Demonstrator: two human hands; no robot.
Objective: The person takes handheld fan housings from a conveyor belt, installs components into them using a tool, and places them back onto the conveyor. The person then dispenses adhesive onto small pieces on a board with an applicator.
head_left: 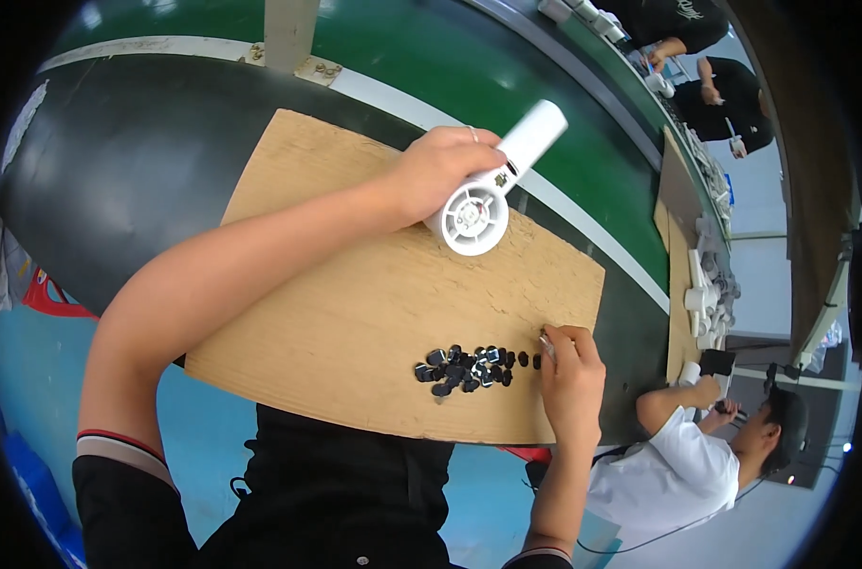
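My left hand (442, 175) is wrapped around a white hair dryer (533, 136), over the far part of a cardboard sheet (355, 313). The dryer's round spoked end (472, 219) faces up toward me, and its cylindrical handle points away to the right. A small dark slot and switch area shows near my fingertips. My right hand (571, 375) is low over the right part of the cardboard, thumb and fingers pinched together. Whatever is between these fingertips is too small to make out. Just left of that hand lies a pile of small black parts (464, 368), with a few strung out toward it.
The cardboard lies on a dark bench (146, 142). Beyond its pale edge runs a green conveyor belt (393, 57). A co-worker in a white shirt (673, 474) sits at the right, near more white dryer parts (704, 299). Other people in black work across the belt.
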